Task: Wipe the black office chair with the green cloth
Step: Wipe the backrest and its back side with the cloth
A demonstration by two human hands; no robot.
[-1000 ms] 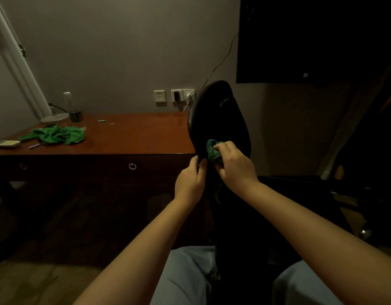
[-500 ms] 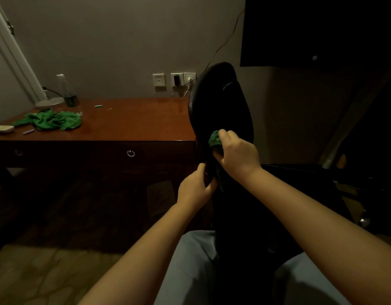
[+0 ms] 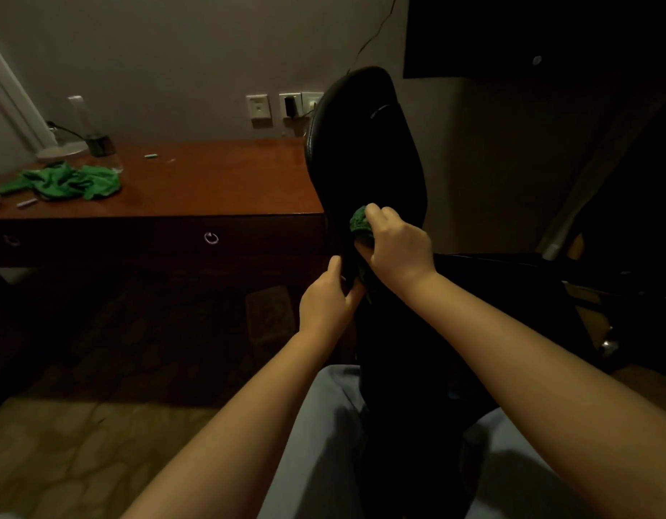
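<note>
The black office chair point(image 3: 365, 151) stands in front of me, its glossy backrest seen nearly edge-on. My right hand point(image 3: 397, 249) grips a bunched green cloth point(image 3: 361, 224) and holds it against the backrest's lower part. Just below, my left hand point(image 3: 329, 297) grips the left edge of the backrest, fingers curled round it. The chair's seat and base are lost in shadow between my knees.
A reddish wooden desk point(image 3: 211, 181) with a drawer ring point(image 3: 210, 237) stands to the left against the wall. On it lie a second green cloth point(image 3: 69, 181), a lamp base point(image 3: 61, 149) and small items. Wall sockets point(image 3: 286, 104) sit behind the chair. Dark furniture fills the right.
My left hand has slid down the backrest's edge, from beside the cloth to below it. The right hand with the cloth has stayed at about the same spot on the backrest.
</note>
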